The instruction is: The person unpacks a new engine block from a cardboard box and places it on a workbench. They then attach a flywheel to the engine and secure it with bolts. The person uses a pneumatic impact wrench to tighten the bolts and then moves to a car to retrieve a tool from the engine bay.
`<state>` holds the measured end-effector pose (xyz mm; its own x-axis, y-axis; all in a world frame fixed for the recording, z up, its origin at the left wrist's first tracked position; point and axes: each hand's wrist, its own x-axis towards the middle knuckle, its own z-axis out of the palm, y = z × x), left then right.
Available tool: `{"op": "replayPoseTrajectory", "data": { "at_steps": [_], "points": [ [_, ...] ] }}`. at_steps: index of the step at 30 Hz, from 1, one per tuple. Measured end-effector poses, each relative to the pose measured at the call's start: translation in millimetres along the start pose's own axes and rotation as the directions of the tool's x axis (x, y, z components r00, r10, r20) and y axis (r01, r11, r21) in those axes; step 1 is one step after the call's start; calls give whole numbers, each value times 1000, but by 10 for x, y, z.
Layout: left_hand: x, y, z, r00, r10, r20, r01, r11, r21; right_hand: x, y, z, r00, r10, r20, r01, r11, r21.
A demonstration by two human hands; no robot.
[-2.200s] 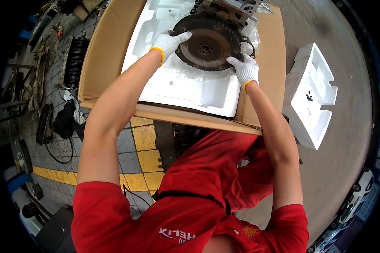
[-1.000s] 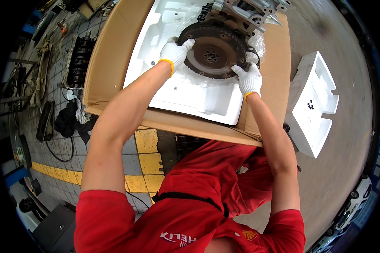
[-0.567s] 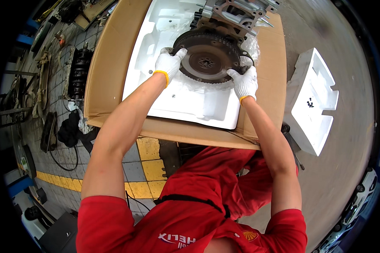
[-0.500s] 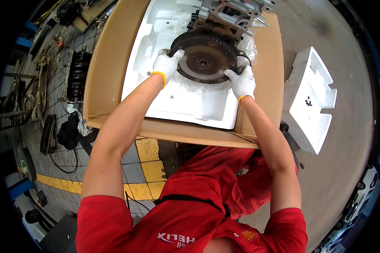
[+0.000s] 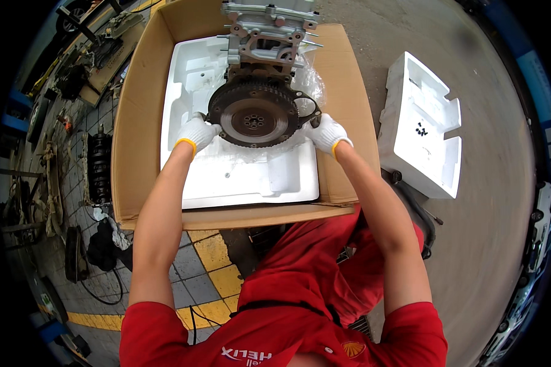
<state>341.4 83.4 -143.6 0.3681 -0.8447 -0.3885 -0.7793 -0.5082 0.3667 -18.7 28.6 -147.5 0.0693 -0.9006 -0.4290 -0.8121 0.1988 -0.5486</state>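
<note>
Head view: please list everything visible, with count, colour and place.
Cardboard box: one, brown, upper centre
Foam tray: one, white, inside box
Engine: one, silver, top centre
Toothed disc: one, brown, below engine
Bracket: one, black, disc's right
Plastic wrap: uncertain, clear, in tray
Foam block: one, white, right floor
Small parts: several, black, on block
Metal parts: several, dark, left floor
Cloth pile: one, black and white, left
Tiles: many, grey and yellow, left
Cars: several, mostly white, right rim
Workwear: one, red, on person
Left hand: one, white-gloved, disc's left edge
Right hand: one, white-gloved, at bracket
</note>
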Motion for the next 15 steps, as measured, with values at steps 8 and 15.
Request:
{"op": "replayPoseTrajectory", "data": {
  "at_steps": [8, 15],
  "points": [
    [-926, 655, -374, 906, 406, 124, -424, 872, 246, -883, 428, -1354, 936, -230, 265, -180, 332, 926],
    [-2055, 1267, -127, 558, 688, 464, -724, 677, -133, -1362, 1301, -1744, 949, 132, -286, -56, 964, 258]
  ]
}}
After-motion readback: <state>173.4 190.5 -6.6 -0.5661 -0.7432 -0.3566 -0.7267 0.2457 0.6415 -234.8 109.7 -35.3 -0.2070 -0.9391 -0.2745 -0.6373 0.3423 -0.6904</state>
